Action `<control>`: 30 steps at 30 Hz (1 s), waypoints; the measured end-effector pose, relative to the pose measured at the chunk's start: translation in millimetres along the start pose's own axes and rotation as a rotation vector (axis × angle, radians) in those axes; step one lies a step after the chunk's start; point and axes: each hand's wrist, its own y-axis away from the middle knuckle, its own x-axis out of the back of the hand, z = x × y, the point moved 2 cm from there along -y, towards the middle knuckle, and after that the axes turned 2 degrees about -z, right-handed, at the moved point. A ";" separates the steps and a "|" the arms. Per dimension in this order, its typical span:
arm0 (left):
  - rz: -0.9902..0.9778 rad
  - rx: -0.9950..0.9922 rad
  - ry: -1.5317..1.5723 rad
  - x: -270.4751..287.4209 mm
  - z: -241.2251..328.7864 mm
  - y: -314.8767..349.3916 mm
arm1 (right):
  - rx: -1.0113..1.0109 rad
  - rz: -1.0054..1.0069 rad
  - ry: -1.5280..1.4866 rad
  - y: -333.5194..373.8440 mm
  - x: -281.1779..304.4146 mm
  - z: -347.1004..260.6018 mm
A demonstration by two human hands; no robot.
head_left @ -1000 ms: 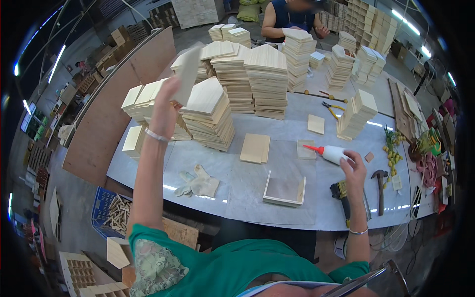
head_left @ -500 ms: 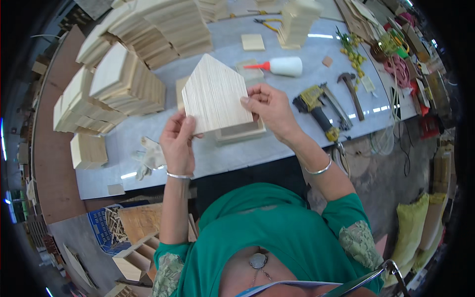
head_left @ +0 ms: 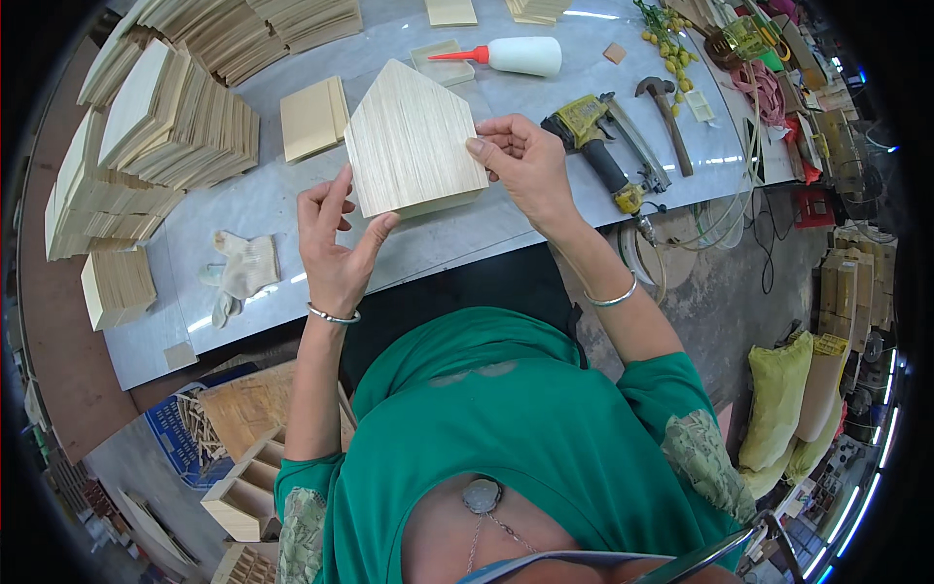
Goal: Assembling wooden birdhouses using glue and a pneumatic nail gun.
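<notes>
A house-shaped pale wooden panel (head_left: 413,141), with its peak pointing away from me, lies over a wooden frame (head_left: 443,203) whose near side shows below it. My right hand (head_left: 525,165) pinches the panel's right edge between thumb and fingers. At the lower left corner is my left hand (head_left: 336,229), open, its thumb and fingers spread around the corner. Whether it touches the panel is hard to see. Beyond the panel, a white glue bottle (head_left: 525,56) with a red nozzle lies on its side across a small shallow wooden frame (head_left: 438,63).
Stacks of house-shaped panels (head_left: 185,117) fill the table's left side, near thin boards (head_left: 311,117) and a work glove (head_left: 243,268). On the right lie a yellow-black nail gun (head_left: 598,146) with its hose and a hammer (head_left: 671,122). Wooden compartment boxes (head_left: 253,487) stand below, at left.
The panel has come down onto the frame. My left hand has loosened its grip and spread its fingers; my right still pinches the edge. The whole view has shifted.
</notes>
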 end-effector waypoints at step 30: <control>0.061 -0.013 0.044 -16.0 -22.0 18.2 | 0.094 0.007 0.238 16.8 10.1 17.7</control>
